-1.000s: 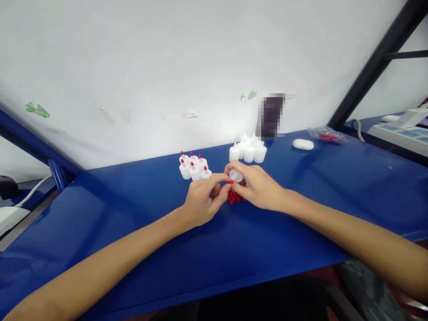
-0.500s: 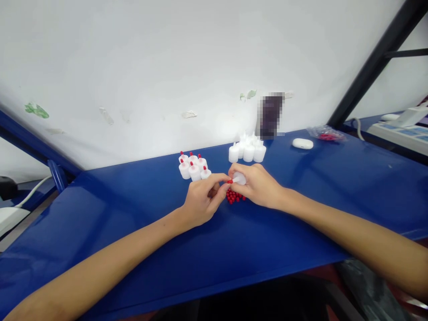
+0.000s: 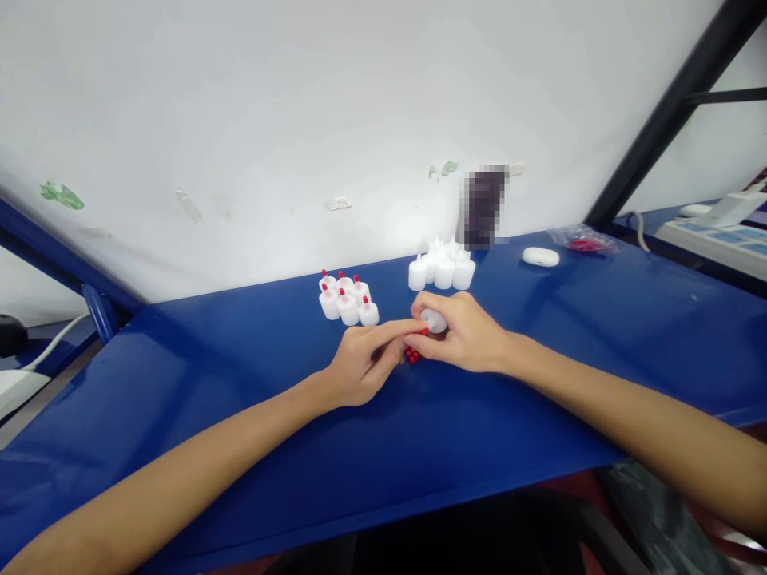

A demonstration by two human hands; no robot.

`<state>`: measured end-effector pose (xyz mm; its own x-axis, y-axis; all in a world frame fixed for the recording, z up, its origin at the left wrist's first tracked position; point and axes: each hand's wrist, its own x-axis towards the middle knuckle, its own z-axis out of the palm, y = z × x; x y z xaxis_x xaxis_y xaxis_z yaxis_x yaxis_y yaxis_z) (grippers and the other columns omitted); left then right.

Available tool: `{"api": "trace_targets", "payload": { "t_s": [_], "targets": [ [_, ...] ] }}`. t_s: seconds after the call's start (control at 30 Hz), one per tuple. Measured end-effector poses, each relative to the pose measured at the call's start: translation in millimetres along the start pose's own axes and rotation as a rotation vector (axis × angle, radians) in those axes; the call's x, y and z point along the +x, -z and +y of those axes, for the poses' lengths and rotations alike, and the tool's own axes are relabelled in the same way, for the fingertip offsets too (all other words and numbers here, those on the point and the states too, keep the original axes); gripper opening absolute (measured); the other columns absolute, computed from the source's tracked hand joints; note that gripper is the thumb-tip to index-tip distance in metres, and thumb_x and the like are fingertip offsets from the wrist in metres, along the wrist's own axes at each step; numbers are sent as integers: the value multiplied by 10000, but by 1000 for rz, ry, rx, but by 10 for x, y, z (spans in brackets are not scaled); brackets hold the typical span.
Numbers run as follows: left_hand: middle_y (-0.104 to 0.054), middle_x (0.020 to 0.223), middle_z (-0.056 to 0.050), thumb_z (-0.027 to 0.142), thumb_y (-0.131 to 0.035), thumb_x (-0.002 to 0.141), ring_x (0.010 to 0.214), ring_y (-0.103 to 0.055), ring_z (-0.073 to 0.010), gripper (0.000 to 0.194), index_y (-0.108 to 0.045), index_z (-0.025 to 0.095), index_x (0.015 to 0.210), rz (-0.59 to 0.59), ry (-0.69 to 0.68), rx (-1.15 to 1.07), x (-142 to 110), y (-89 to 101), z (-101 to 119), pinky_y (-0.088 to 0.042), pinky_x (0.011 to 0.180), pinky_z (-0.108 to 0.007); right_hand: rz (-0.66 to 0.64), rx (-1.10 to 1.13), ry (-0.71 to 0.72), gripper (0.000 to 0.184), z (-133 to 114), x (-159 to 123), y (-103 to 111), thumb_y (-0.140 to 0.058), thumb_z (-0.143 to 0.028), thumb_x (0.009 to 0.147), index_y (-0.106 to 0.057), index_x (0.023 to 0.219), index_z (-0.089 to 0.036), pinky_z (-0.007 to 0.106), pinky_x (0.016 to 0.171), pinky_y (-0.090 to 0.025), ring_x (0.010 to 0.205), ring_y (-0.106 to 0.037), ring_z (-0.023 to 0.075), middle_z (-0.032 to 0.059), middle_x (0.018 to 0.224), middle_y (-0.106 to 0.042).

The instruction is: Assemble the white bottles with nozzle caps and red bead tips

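My right hand [image 3: 470, 335] is wrapped round a small white dropper bottle [image 3: 435, 321], tilted with its nozzle toward my left hand. My left hand [image 3: 365, 363] meets it at the nozzle, its index finger stretched over a red cap [image 3: 425, 331] there. The left thumb's tip is partly hidden behind the right thumb, so the grip on the cap shows only in part. Just below the fingers lies a pile of loose red caps [image 3: 412, 355], mostly covered by my hands. Several white bottles with red caps [image 3: 346, 307] stand upright beyond my left hand.
Uncapped white bottles [image 3: 443, 273] stand grouped near the wall. To their right are a white rounded case [image 3: 540, 256] and a clear plastic bag [image 3: 584, 239] with red pieces inside. The blue table [image 3: 288, 487] ends at its front edge below my forearms.
My left index finger has slid right over the cap, while its thumb has drawn back slightly. The bottle has shifted a little right in my right hand, and more of the cap pile is covered.
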<state>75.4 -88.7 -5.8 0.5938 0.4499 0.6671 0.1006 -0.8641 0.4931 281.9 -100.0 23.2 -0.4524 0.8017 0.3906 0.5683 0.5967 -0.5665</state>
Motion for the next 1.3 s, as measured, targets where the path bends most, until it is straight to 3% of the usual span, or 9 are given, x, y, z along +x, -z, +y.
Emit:
{"api": "trace_targets", "payload": {
  "t_s": [0.13, 0.23, 0.33, 0.47, 0.67, 0.87, 1.13, 1.3],
  "targets": [
    [-594, 623, 28, 187, -440, 991, 502, -504, -80, 297, -576, 141, 1251, 27, 43, -22, -16, 1, 8, -426, 518, -202, 52, 40, 68, 222, 52, 0, -3, -588, -421, 868, -496, 849, -220, 224, 493, -353, 461, -456, 99, -58, 560, -587],
    [-545, 579, 38, 213, -477, 969, 469, -429, -72, 193, -640, 137, 1040, 0, 66, -40, -14, 19, 17, -366, 485, -207, 109, 43, 71, 248, 52, -1, 0, -568, -453, 882, -498, 861, -216, 233, 514, -365, 484, -463, 104, -49, 579, -588],
    [-549, 575, 19, 266, -499, 952, 471, -412, -73, 229, -647, 138, 833, -84, 92, -79, -3, 49, 29, -338, 472, -214, 169, 24, 0, 224, 42, 10, -4, -533, -426, 907, -504, 838, -215, 236, 520, -365, 491, -461, 105, -46, 578, -578],
    [-547, 548, 14, 307, -496, 942, 457, -413, -78, 268, -640, 142, 787, -101, 101, -92, 8, 71, 40, -330, 464, -216, 266, -29, -40, 206, 40, 34, -17, -630, -393, 830, -528, 819, -214, 237, 522, -369, 476, -431, 97, -59, 555, -542],
    [-566, 569, 6, 259, -494, 923, 463, -426, -72, 244, -635, 137, 766, -113, 78, -86, 6, 61, 39, -343, 473, -201, 222, -44, -82, 348, 75, 39, -21, -659, -350, 783, -562, 1087, -211, 261, 555, -410, 456, -483, 112, -74, 573, -558],
    [-538, 551, 13, 249, -516, 893, 445, -406, -64, 204, -631, 131, 771, -136, 47, -129, 12, 62, 38, -330, 460, -195, 215, -32, -34, 308, 141, 30, -2, -565, -352, 866, -481, 1127, -212, 249, 522, -370, 439, -430, 110, -90, 560, -527],
    [-534, 548, 13, 242, -520, 880, 446, -403, -72, 176, -618, 141, 774, -157, 29, -121, -5, 55, 24, -327, 457, -203, 212, -40, 30, 182, 201, 21, -20, -525, -393, 892, -493, 896, -214, 235, 478, -314, 433, -401, 99, -77, 534, -476],
    [-507, 522, 27, 220, -510, 862, 455, -403, -85, 150, -601, 163, 756, -174, -61, -33, -6, 44, 28, -355, 493, -218, 235, -44, 71, 161, 202, -7, -8, -530, -364, 841, -495, 842, -207, 241, 477, -317, 428, -409, 104, -63, 518, -493]
  ]
}}
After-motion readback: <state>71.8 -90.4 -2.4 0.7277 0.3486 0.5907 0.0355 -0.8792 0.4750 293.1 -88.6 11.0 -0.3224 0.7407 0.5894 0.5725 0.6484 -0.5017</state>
